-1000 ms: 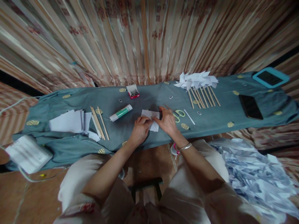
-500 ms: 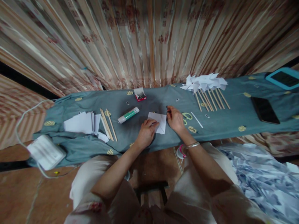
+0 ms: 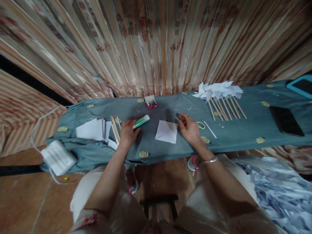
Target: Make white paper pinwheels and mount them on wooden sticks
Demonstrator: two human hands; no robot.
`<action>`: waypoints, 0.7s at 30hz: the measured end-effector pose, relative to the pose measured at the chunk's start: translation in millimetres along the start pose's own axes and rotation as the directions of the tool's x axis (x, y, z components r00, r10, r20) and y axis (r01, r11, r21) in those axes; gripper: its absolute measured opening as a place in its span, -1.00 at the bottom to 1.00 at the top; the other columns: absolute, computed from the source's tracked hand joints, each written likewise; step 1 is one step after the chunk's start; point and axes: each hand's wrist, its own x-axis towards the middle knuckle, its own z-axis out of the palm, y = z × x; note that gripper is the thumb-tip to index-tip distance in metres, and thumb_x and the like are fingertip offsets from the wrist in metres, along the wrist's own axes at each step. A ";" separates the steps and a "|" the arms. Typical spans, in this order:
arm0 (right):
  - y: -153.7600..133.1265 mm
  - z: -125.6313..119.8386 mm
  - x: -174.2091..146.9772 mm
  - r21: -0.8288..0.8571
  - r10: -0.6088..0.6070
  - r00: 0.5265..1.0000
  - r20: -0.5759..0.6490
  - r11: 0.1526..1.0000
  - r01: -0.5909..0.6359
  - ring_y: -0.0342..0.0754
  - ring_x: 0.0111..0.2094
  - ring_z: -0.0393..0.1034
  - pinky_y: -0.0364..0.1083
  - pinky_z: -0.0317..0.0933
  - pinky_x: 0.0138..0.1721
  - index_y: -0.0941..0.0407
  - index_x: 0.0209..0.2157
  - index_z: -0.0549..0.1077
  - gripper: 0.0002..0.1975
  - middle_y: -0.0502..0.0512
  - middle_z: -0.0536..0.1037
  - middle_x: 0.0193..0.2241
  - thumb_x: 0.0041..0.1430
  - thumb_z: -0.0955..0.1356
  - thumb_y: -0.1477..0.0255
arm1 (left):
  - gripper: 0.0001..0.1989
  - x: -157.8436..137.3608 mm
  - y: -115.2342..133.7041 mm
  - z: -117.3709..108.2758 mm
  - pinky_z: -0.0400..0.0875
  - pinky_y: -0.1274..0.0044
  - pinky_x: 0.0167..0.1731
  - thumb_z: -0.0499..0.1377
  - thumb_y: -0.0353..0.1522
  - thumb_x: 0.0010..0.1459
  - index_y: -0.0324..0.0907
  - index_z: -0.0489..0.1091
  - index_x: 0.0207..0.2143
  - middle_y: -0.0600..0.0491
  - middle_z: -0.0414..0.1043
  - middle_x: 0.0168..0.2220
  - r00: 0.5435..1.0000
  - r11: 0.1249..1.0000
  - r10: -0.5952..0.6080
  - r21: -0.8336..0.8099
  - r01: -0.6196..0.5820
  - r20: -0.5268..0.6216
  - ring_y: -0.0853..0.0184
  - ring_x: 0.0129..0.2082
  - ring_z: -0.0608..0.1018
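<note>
My left hand (image 3: 128, 134) is closed around the near end of a green-and-white glue stick (image 3: 141, 121), whose far end points up and right. To its right a square white paper (image 3: 166, 132) with creases and cut lines lies flat on the cloth. My right hand (image 3: 190, 128) rests just right of that paper, fingers apart and holding nothing, partly covering a pair of green-handled scissors (image 3: 201, 125). Behind the paper stands an open red box (image 3: 151, 103) of small metal pins.
White paper pinwheels (image 3: 219, 91) on wooden sticks lie at the back right, near a black phone (image 3: 287, 121) and a blue-framed device (image 3: 302, 85). At left are stacked paper pieces (image 3: 91, 130), loose sticks (image 3: 115, 130) and a white power strip (image 3: 58, 158). A paper strip (image 3: 210, 129) lies right of the scissors.
My left hand has left the paper, moved left and taken hold of the glue stick. My right hand stays beside the paper, its fingers more spread. The whole view has shifted slightly.
</note>
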 end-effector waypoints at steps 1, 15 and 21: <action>-1.4 0.9 0.5 0.011 -0.005 1.000 0.005 1.000 0.005 0.11 -0.19 0.53 0.11 0.38 -0.08 0.15 -0.02 0.46 -0.65 0.28 0.62 -0.10 0.21 0.25 0.35 | -0.63 0.3 -1.3 -0.1 0.39 0.25 0.03 0.20 -0.37 0.14 -0.25 0.45 0.01 -0.17 0.51 -0.04 1.000 1.000 -0.017 -0.004 0.017 0.018 0.04 0.00 0.50; -61.5 18.7 -23.4 0.679 0.111 0.909 0.401 0.630 -0.376 -0.01 -0.23 0.50 -0.02 0.35 -0.13 0.05 -0.20 0.58 -0.66 0.09 0.64 -0.21 0.09 0.42 0.12 | -0.50 -18.8 72.7 -13.4 0.46 0.57 -0.34 0.47 -0.08 -0.21 -0.27 0.56 -0.32 0.03 0.57 -0.40 0.852 0.054 -0.106 -0.853 0.519 0.512 0.42 -0.45 0.53; -72.4 13.5 -22.4 0.770 0.091 0.805 0.586 0.247 -0.588 -0.08 -0.34 0.45 -0.06 0.33 -0.16 0.06 -0.35 0.59 -0.66 0.00 0.62 -0.37 -0.12 0.55 0.14 | -0.61 -23.5 91.9 -11.2 0.46 0.66 -0.45 0.47 -0.17 -0.12 -0.32 0.57 -0.39 0.00 0.57 -0.47 0.772 -0.153 0.108 -0.757 0.635 0.626 0.45 -0.49 0.53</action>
